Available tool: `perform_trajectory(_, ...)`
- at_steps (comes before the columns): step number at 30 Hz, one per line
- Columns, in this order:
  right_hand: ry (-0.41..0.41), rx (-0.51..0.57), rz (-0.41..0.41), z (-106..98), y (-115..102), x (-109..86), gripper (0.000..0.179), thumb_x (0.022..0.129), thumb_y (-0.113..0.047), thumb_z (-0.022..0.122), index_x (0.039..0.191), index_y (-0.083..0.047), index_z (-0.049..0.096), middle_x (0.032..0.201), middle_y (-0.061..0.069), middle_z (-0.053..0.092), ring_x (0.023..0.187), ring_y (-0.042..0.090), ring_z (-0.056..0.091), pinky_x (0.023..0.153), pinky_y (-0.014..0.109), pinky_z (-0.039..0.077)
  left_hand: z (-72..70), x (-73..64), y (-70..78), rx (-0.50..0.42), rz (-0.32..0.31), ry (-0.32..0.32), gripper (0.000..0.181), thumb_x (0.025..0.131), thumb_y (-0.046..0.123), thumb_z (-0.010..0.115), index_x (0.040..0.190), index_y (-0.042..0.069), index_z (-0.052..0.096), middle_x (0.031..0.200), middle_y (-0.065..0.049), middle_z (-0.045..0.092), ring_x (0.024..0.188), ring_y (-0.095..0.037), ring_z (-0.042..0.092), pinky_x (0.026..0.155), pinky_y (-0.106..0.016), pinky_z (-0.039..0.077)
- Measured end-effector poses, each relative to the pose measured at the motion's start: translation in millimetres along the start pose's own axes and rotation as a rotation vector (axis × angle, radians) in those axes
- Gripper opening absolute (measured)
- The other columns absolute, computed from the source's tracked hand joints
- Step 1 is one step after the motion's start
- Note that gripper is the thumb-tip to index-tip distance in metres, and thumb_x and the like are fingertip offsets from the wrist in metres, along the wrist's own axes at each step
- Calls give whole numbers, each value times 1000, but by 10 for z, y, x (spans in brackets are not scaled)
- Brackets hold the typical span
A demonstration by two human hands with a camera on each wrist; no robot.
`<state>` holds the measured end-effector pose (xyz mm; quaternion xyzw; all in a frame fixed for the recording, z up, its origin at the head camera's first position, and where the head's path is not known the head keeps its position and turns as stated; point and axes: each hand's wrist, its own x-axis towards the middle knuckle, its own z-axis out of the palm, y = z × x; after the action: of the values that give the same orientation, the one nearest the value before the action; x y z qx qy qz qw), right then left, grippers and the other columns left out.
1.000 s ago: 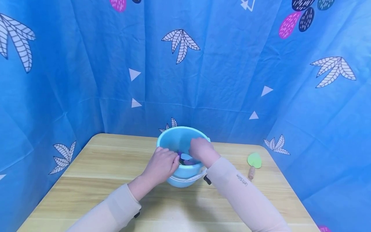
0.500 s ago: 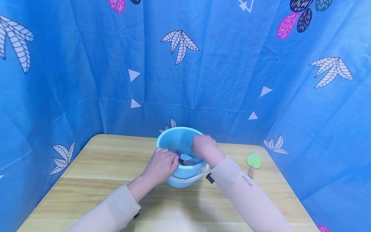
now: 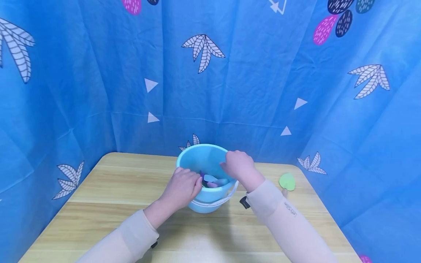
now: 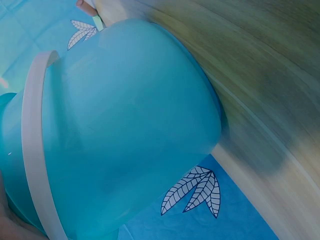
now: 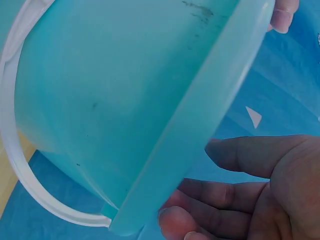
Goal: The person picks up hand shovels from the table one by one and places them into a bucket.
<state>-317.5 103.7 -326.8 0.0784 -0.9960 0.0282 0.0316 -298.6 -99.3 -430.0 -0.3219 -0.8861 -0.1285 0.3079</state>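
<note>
A light blue bucket with a white handle stands on the table. My left hand grips its near left rim; that hand's fingertips show at the rim in the right wrist view. My right hand is over the right rim. In the right wrist view its thumb is extended to the rim's edge and its other fingers are loosely bent, with nothing held between them. Inside the bucket lie a light blue piece and a purple piece, partly hidden by the near wall.
A toy shovel with a green blade and a wooden handle lies at the table's right; my right sleeve covers part of its handle. Behind the wooden table hangs a blue patterned cloth.
My right hand has moved from inside the bucket up and right to its right rim. The left hand has kept its grip on the rim.
</note>
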Motion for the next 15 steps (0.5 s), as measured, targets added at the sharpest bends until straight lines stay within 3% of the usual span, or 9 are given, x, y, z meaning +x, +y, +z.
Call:
perform_trajectory(9, 18, 13, 4, -28, 71, -38, 30, 98, -36, 63, 88, -8, 64, 69, 6, 54, 65, 24, 56, 55, 36, 46, -16, 2, 5, -8, 3, 3, 26, 96, 20, 58, 70, 21, 56, 64, 10, 53, 65, -11, 44, 75, -36, 39)
perform_trajectory(15, 23, 48, 28, -44, 187, -62, 33, 98, -36, 62, 77, -10, 60, 65, 5, 52, 63, 23, 55, 55, 36, 44, -19, 6, 12, -9, -8, -9, 27, 97, 22, 56, 70, 22, 56, 64, 11, 52, 66, -11, 44, 75, -36, 39)
